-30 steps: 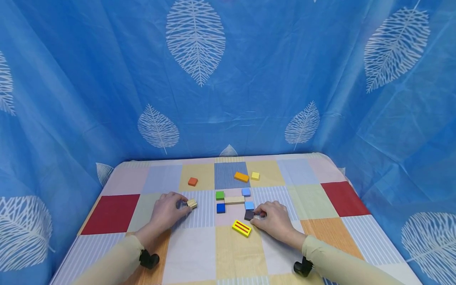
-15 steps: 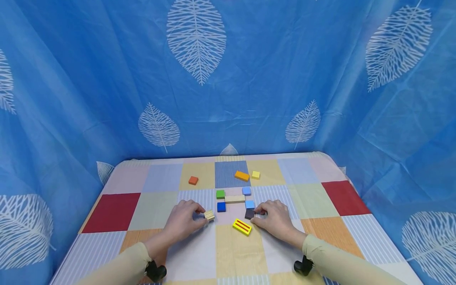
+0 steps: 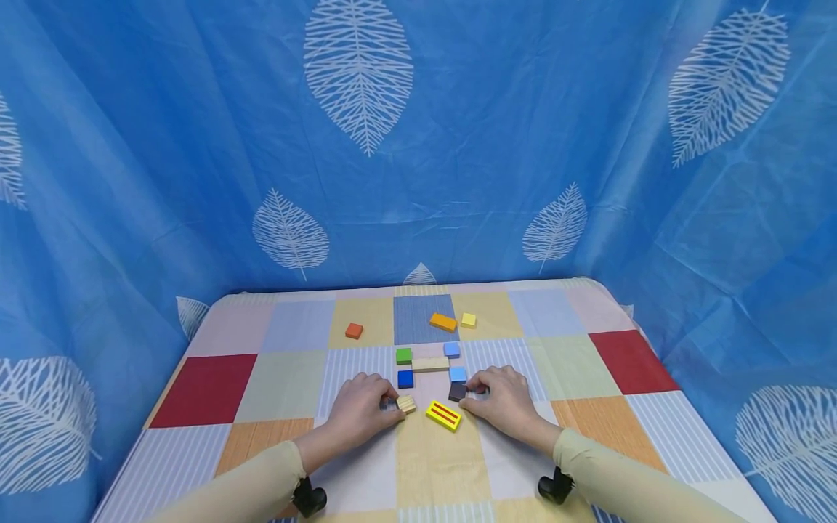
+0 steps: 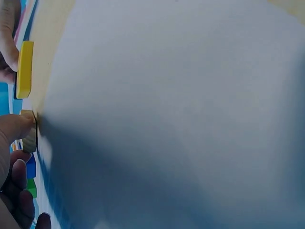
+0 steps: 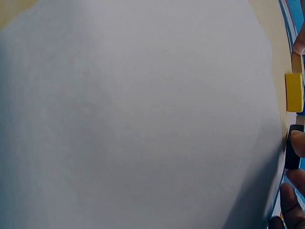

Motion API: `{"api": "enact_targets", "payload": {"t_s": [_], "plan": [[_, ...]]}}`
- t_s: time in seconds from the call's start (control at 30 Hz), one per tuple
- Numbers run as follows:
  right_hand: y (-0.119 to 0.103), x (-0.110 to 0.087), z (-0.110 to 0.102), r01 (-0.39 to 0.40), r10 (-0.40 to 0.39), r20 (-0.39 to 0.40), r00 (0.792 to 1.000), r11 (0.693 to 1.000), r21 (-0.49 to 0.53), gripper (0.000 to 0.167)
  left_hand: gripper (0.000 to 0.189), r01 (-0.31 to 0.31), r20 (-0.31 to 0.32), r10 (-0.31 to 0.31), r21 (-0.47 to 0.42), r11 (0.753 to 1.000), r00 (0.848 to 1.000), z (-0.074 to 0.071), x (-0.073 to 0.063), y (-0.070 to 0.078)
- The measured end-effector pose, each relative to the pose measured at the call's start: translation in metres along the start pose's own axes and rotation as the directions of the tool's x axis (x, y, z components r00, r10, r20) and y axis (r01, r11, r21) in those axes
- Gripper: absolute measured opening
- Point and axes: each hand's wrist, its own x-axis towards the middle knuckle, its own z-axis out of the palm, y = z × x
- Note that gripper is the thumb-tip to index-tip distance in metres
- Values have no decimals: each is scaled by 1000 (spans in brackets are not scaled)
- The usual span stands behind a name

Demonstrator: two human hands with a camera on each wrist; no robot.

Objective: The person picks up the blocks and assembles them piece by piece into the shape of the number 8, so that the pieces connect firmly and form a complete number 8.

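- Ridged block (image 3: 406, 404) is being pinched between the thumb and fingers of the left hand (image 3: 362, 409). It is being held just beside the striped block (image 3: 444, 415), nearer to the person than the dark blue block (image 3: 405, 379); whether the cloth (image 3: 438, 472) is being touched cannot be told.
- By its edges it is being gripped, probably so that its top is being left uncovered and its angle is being easily controlled.
- Black block (image 3: 458, 392) is being pinched likewise by the right hand (image 3: 506, 403), right by the near light blue block (image 3: 457, 375); contact between those two cannot be told. By this side grip, neighbours are presumably being spared a knock.
- No other piece is being grasped by either hand.
- Plank (image 3: 430, 365) is being flanked at its left end by the green block (image 3: 404, 356) and the dark blue one, at its right by the far light blue block (image 3: 451, 349) and the near one; a deliberate, even layout is being suggested.
- Farther off, the red block (image 3: 354, 331), orange block (image 3: 443, 322) and yellow block (image 3: 468, 319) are being left apart, perhaps out of the hands' way.
- Pale wood colour and parallel grooves are being shown by the ridged piece; a plain, dark, flat face is being shown by the black one.
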Motion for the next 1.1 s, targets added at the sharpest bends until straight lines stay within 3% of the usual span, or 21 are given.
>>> {"api": "enact_targets", "payload": {"t_s": [0.43, 1.1], "plan": [[-1, 0, -2, -1, 1, 6, 1000, 1000, -1, 22, 27, 18, -36, -19, -17, 1000, 999, 6, 5, 3], [1, 0, 1, 10, -10, -7, 1000, 1000, -17, 22, 26, -5, -51, 3, -43, 999, 999, 8, 7, 5]]}}
